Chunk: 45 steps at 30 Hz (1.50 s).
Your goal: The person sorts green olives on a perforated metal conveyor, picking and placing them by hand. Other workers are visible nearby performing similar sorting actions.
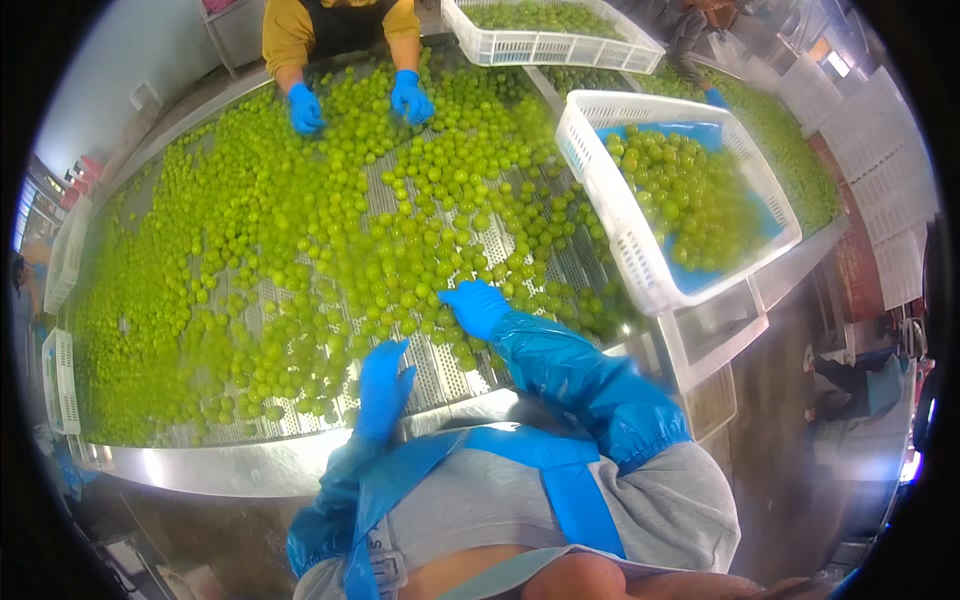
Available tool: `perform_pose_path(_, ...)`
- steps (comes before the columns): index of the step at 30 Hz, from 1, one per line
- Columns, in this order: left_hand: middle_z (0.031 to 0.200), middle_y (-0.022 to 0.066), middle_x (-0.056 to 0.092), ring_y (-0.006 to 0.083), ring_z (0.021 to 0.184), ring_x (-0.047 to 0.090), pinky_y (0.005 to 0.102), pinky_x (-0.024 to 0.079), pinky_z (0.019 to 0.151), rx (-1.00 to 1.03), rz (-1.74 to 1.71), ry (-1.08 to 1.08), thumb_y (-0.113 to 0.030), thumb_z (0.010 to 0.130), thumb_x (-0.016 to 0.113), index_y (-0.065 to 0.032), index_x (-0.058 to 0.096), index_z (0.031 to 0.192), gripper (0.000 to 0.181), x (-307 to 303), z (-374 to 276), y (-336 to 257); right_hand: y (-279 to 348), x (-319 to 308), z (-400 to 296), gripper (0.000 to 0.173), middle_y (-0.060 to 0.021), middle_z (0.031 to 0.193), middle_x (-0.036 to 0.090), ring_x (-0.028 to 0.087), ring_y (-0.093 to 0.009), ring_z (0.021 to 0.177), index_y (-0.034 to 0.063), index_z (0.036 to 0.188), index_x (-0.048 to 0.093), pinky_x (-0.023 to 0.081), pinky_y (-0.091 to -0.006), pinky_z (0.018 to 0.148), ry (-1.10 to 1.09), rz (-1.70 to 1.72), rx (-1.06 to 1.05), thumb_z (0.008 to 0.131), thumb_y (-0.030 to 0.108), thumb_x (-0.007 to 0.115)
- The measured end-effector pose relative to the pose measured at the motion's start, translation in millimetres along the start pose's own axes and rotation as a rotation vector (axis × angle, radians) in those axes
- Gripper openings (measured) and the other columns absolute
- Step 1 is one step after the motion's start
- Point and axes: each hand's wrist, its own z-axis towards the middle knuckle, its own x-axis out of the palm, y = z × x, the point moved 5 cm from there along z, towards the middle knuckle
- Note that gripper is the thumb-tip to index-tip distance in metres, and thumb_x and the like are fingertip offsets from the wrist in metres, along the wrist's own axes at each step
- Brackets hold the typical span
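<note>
Small round green fruits (442, 232) cover a perforated metal conveyor (431, 364) in front of me. My left hand (384, 386), in a blue glove, is at the conveyor's near edge with its thumb apart from the fingers. Nothing shows in its grasp. Farther right and forward, my right hand (478, 307) reaches down among the fruits, palm towards them. Its gloved fingers point left, and their undersides are hidden, so I cannot see whether they hold a fruit. Blue plastic sleeves cover both of my forearms.
A white plastic crate (630, 262) with a blue liner and larger green fruits stands at the right. Another fruit-filled crate (555, 54) is at the back. Across the conveyor, a person's gloved hands (411, 97) touch fruits. A metal rim (247, 469) borders my side.
</note>
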Motion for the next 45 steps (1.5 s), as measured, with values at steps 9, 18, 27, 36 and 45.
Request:
perform_pose_path(9, 0.124, 0.0235, 0.051, 0.0424, 0.105, 0.054, 0.0501, 0.047, 0.085, -0.220, 0.393, 0.134, -0.018, 0.072, 0.070, -0.0097, 0.057, 0.127, 0.057, -49, -7, 26, 0, 32, -18, 0.026, -0.0213, 0.108, 0.063, 0.061, -0.039, 0.095, 0.0111, 0.103, 0.068, 0.051, -0.0464, 0.081, 0.064, -0.067, 0.062, 0.089, 0.029, 0.056)
perform_pose_path(18, 0.098, 0.0192, 0.063, 0.0376, 0.090, 0.062, 0.0457, 0.050, 0.077, -0.272, 0.310, 0.039, -0.034, 0.085, 0.066, -0.0156, 0.066, 0.110, 0.031, -40, 2, 115, -4, -13, -97, 0.042, 0.0020, 0.074, 0.055, 0.051, -0.010, 0.065, 0.0130, 0.116, 0.061, 0.040, -0.0240, 0.056, -0.284, 1.420, 0.683, 0.098, 0.047, 0.047)
perform_pose_path(27, 0.107, 0.0078, 0.062, 0.0137, 0.072, 0.053, 0.0262, 0.045, 0.066, -0.720, -1.403, -0.518, -0.029, 0.099, 0.051, -0.0037, 0.059, 0.119, 0.033, -89, -56, 155, 32, 9, -124, 0.050, -0.0001, 0.072, 0.055, 0.053, -0.012, 0.060, 0.0080, 0.096, 0.061, 0.033, -0.0222, 0.045, -0.269, 1.581, 0.965, 0.094, 0.057, 0.051)
perform_pose_path(36, 0.108, 0.0057, 0.063, 0.0133, 0.090, 0.059, 0.0270, 0.048, 0.082, -0.788, -0.768, -0.930, -0.009, 0.090, 0.061, -0.0043, 0.064, 0.105, 0.016, -187, -132, 162, 116, 35, -40, 0.021, -0.0058, 0.106, 0.062, 0.057, -0.015, 0.084, 0.0091, 0.113, 0.061, 0.049, -0.0313, 0.075, 0.160, 1.096, 0.211, 0.096, 0.017, 0.052)
perform_pose_path(45, 0.102, 0.0177, 0.065, 0.0358, 0.099, 0.060, 0.0414, 0.047, 0.087, -0.638, -0.002, -0.419, -0.002, 0.087, 0.053, -0.0131, 0.064, 0.122, 0.038, -181, -105, 145, 192, 61, 41, 0.045, -0.0147, 0.107, 0.059, 0.060, -0.034, 0.097, 0.0178, 0.126, 0.056, 0.042, -0.0505, 0.085, 0.086, -0.251, -0.238, 0.082, 0.011, 0.057)
